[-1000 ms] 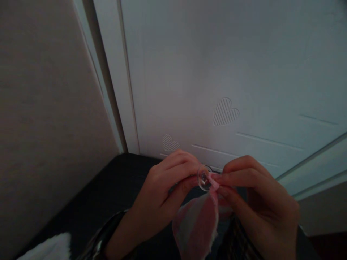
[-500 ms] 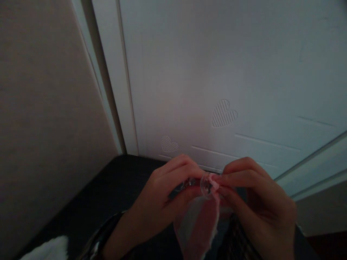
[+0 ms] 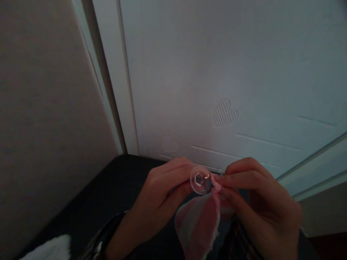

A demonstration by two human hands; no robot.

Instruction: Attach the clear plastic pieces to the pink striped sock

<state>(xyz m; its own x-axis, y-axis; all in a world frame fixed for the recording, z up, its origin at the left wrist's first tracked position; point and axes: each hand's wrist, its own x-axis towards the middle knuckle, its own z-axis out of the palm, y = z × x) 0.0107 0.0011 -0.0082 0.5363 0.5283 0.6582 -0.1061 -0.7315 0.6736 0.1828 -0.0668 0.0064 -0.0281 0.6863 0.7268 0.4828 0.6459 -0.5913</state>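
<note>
A small clear round glass piece [image 3: 200,180] with a star-like pattern in its base is pinched in the fingers of my left hand [image 3: 159,198]. Just right of it, my right hand [image 3: 260,202] pinches the top edge of a pink and white striped cloth [image 3: 199,220]. The cloth hangs below my fingers, its frayed edge running down the right side. At the gathered part the cloth touches or nearly touches the glass piece. Part of the glass behind the cloth is hidden.
A white door [image 3: 189,72] with engraved hearts and lines stands in front. A plain wall [image 3: 54,108] rises at the left. The dark surface [image 3: 108,187] lies below my hands. White fluffy material [image 3: 51,249] shows at the bottom left.
My left hand has moved slightly left, and the glass piece has shifted left and turned so its round end faces me. My right hand has moved slightly right, still pinching the cloth.
</note>
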